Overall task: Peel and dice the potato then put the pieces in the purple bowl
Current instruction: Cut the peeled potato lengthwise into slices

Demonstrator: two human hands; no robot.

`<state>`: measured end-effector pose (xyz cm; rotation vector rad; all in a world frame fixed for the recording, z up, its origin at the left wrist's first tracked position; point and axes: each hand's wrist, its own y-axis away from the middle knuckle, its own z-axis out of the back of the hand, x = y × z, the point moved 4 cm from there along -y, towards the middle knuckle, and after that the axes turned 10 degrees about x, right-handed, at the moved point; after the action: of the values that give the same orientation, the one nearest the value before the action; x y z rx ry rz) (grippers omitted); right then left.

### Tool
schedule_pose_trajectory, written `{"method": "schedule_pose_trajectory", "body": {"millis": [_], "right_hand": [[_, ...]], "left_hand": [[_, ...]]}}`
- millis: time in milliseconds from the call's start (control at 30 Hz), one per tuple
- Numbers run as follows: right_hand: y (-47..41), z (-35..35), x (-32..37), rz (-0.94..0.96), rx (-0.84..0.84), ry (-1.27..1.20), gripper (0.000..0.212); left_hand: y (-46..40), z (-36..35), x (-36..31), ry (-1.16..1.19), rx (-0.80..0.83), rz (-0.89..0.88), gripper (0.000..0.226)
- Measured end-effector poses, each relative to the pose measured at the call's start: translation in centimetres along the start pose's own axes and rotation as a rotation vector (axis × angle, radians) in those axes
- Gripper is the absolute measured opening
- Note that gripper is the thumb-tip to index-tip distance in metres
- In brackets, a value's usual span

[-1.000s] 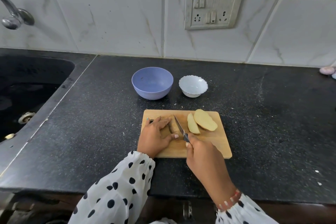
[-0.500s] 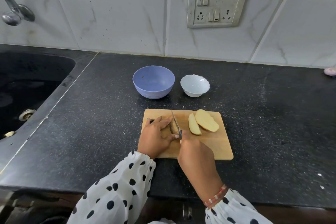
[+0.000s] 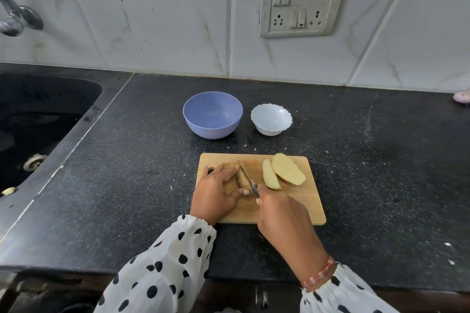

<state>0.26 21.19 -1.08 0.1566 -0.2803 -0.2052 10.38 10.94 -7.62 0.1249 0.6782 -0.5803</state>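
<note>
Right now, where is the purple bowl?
In the head view, the purple bowl sits on the counter behind the cutting board, left of the white bowl.

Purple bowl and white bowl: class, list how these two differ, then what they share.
The purple bowl is larger and deeper, while the white bowl is smaller. The purple bowl has a smooth rim; the white bowl's rim is scalloped. The purple bowl stands left of the white bowl. Both sit upright and empty on the black counter behind the cutting board.
</note>
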Motion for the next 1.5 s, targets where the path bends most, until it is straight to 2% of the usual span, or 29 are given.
{"method": "schedule_pose_trajectory", "body": {"millis": [100,233,400,633,900,1233,1400,1500], "right_hand": [[0.5,-0.4,0.4,0.014,-0.026,0.010,0.046],[-1.5,-0.1,0.4,-0.025,0.001,-0.019,0.035],[0.5,-1.6,0.3,-0.020,0.025,-0.008,0.050],[-0.8,-0.9,0.1,-0.009,0.031,-0.021,0.045],[0.1,-1.9,-0.6,0.020,0.012,0.012,0.050],[-1.2,-1.6,-0.7,0.032,-0.063,-0.228,0.038],[-2.3,-1.6,-0.8,0.012,-0.011,-0.360,0.033],[-2.8,-1.3,-0.8,0.009,0.009,-0.317,0.029]], "left_hand": [[0.1,0.0,-0.1,0.001,0.001,-0.014,0.065],[0.1,0.0,-0.2,-0.016,-0.008,-0.003,0.064],[0.2,0.3,-0.6,-0.013,0.005,-0.004,0.063],[0.2,0.2,-0.4,-0.014,0.019,-0.006,0.063],[0.1,-0.1,-0.2,-0.055,0.053,-0.033,0.063],[-0.1,-0.2,-0.6,-0.016,0.057,-0.075,0.064],[-1.2,-0.1,-0.7,-0.033,0.123,-0.077,0.071],[-1.5,0.1,-0.6,0.021,0.090,-0.070,0.071]]}}
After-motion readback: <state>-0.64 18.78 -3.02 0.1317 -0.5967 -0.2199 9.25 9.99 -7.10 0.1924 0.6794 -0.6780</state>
